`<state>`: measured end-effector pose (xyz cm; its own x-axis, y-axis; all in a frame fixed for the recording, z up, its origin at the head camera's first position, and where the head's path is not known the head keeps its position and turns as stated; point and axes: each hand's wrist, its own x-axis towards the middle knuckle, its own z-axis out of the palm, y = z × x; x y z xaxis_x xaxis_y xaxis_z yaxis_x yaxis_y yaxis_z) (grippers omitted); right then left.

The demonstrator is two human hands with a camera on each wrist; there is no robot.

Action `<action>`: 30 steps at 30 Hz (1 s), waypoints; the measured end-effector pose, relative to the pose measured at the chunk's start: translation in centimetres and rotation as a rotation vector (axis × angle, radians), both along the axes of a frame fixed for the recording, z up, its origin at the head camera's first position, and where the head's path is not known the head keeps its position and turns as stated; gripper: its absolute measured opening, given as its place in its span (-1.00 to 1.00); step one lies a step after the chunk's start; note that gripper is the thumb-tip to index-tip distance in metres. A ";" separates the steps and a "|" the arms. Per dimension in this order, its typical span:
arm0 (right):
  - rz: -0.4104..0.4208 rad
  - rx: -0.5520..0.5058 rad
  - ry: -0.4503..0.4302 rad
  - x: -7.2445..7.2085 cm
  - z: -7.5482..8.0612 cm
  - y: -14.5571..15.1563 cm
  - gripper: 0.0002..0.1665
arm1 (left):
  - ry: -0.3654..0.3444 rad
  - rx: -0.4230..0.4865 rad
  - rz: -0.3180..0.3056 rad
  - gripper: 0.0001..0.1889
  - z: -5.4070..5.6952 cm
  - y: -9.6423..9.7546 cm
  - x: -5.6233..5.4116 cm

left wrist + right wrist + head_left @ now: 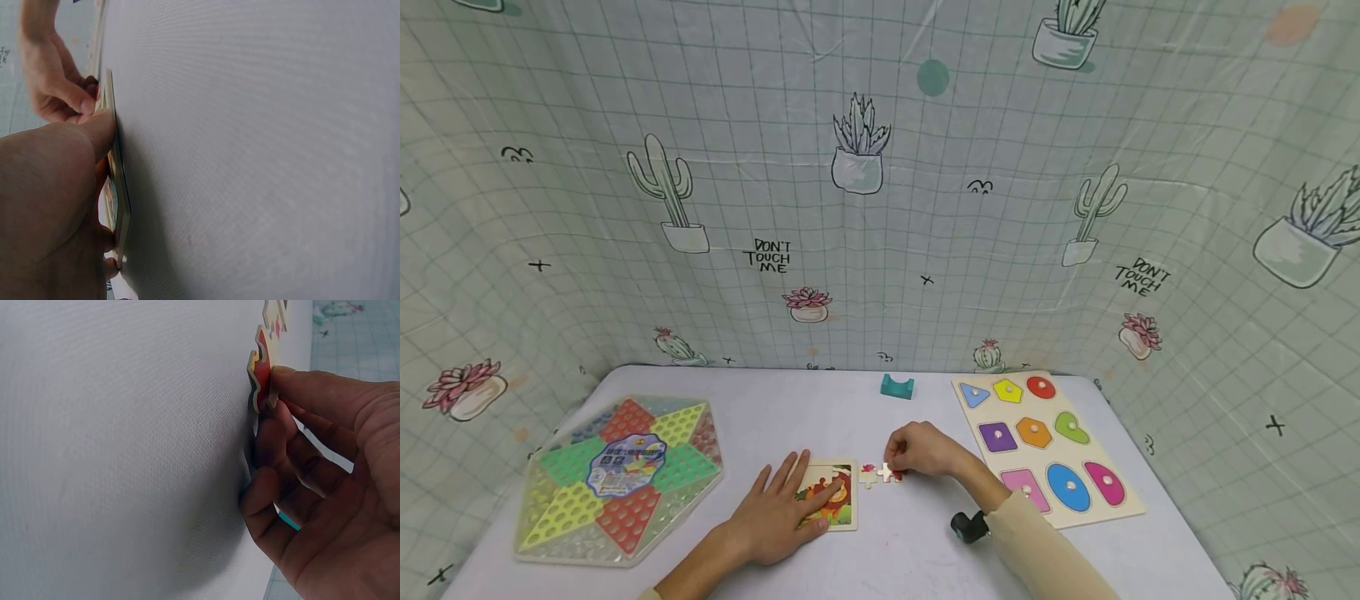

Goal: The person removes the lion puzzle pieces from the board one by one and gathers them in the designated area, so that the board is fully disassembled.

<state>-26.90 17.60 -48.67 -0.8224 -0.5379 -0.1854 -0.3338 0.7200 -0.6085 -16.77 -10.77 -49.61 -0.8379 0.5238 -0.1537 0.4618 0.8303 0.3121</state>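
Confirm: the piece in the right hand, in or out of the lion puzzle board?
Out. In the head view, the right hand pinches the piece right of the lion puzzle board, another piece between them.

Looks wooden in the lion puzzle (846, 510), glossy plastic in the game box (625, 467) left of it, matt woven cloth (250, 156) beneath.

Curtained-off tabletop booth, indoors; home or studio, can't tell. Printed fabric (895, 225) with grid lines, potted cacti and "DON'T TOUCH ME" lettering hangs behind and on both sides. White table (767, 425) fills the nook. Play-area look from the toys: hexagonal star-pattern game board (625, 475), shape-knob board (1051, 454), small lion picture puzzle (844, 507).
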 end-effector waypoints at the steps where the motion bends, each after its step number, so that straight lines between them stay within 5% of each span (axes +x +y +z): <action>1: 0.001 0.001 0.002 0.0 0.0 0.0 -0.87 | -0.001 0.000 0.000 -0.40 0.0 0.0 0.0; 30: -0.009 0.008 0.016 0.1 -0.4 0.1 -0.86 | -0.014 0.005 -0.007 -0.40 0.1 -0.1 0.0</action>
<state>-26.76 17.68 -49.04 -0.8302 -0.5290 -0.1762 -0.3370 0.7278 -0.5972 -16.79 -10.86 -49.49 -0.8319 0.5306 -0.1627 0.4635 0.8254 0.3223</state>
